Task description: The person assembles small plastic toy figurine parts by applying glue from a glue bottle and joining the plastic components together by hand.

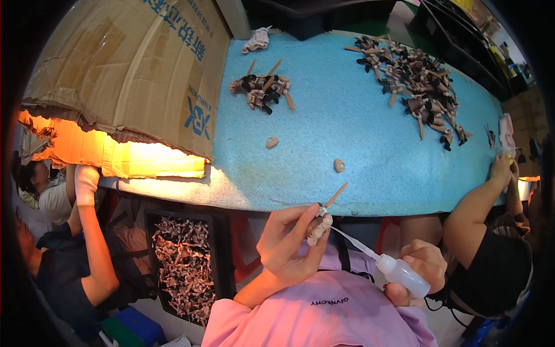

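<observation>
From the head view, the left hand pinches a small tan figure part on a wooden stick just below the blue foam table edge, tilted toward the nozzle; the right hand wraps the white squeeze bottle, its thin tip touching the part.

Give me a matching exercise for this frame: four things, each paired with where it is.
Things:
1. small tan figurine part on a wooden stick
2. white plastic squeeze bottle with long nozzle
3. black tray of mixed figurine parts
4. large brown cardboard box

Places:
A. below the near table edge, at left
B. in the right hand
C. on the blue foam table, far left
D. in the left hand

Pairs: 1-D, 2-B, 3-A, 4-C
</observation>
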A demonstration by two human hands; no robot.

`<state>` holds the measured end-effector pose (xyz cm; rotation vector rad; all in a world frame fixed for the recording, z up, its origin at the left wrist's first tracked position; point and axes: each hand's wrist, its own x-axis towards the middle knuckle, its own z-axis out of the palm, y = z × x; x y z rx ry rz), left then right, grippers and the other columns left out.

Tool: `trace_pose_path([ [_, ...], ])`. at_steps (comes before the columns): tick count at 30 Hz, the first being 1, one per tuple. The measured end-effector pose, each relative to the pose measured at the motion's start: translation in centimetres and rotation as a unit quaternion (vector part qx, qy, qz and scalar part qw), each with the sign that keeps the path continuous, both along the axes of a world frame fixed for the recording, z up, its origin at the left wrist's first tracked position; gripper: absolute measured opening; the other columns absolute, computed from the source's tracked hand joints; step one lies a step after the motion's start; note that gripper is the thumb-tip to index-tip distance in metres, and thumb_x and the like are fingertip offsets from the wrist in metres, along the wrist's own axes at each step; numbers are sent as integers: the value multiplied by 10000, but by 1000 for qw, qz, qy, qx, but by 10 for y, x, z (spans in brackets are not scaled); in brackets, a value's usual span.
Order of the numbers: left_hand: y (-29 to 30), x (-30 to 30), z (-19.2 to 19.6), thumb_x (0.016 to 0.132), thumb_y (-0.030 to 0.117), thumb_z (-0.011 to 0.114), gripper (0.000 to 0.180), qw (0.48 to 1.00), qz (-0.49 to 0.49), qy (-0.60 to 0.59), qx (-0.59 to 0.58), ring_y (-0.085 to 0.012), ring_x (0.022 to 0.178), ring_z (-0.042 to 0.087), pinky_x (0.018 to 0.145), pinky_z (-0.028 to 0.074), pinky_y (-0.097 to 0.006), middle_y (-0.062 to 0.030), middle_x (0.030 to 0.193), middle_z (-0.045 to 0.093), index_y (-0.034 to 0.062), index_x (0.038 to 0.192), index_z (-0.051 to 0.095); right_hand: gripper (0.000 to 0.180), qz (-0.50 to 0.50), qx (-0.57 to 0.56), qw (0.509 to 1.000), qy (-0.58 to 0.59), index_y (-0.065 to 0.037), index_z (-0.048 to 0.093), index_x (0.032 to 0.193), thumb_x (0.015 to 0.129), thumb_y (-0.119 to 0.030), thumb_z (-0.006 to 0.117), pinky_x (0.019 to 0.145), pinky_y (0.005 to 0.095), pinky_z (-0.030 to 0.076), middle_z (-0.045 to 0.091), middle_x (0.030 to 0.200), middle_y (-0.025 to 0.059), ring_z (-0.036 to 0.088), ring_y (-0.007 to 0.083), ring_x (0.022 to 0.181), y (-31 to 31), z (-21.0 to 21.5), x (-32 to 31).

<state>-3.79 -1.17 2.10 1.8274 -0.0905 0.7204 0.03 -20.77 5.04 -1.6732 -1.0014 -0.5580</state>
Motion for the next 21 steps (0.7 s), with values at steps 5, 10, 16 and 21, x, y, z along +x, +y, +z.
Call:
trace_pose_path([
  [5, -1, 0, 0, 687, -123, 586, 387, 1000, -3, 1, -18, -224, 785, 619, 707, 520, -293, -160, 960, 520, -86, 1072, 567, 454, -2, 9, 1000, -10, 46, 512, 848, 644, -269, 768, 294, 250, 335, 461, 535, 71, 428, 165, 342, 1, 2, 0],
  [10, -1, -1, 1, 694, -121, 581, 386, 1000, -7, 3, -11, -223, 777, 618, 696, 519, -289, -161, 954, 521, -85, 1078, 565, 451, 7, 12, 1000, -9, 47, 512, 846, 643, -264, 768, 293, 250, 330, 451, 538, 68, 415, 158, 338, 1, 2, 1],
  [16, -1, -1, -1, 702, -124, 581, 380, 1000, -7, 4, -11, -218, 772, 614, 677, 522, -288, -159, 949, 520, -86, 1080, 563, 453, -7, 6, 1000, 4, 40, 515, 857, 654, -279, 764, 293, 255, 337, 457, 537, 70, 424, 167, 338, 2, 1, 0],
  [21, -2, 0, -2, 708, -139, 575, 377, 1000, -9, 12, -27, -209, 764, 609, 666, 522, -282, -151, 946, 518, -82, 1081, 564, 528, -22, 32, 999, -38, 74, 469, 880, 765, -411, 645, 318, 248, 288, 409, 573, 59, 381, 138, 368, 1, -6, -2],
])
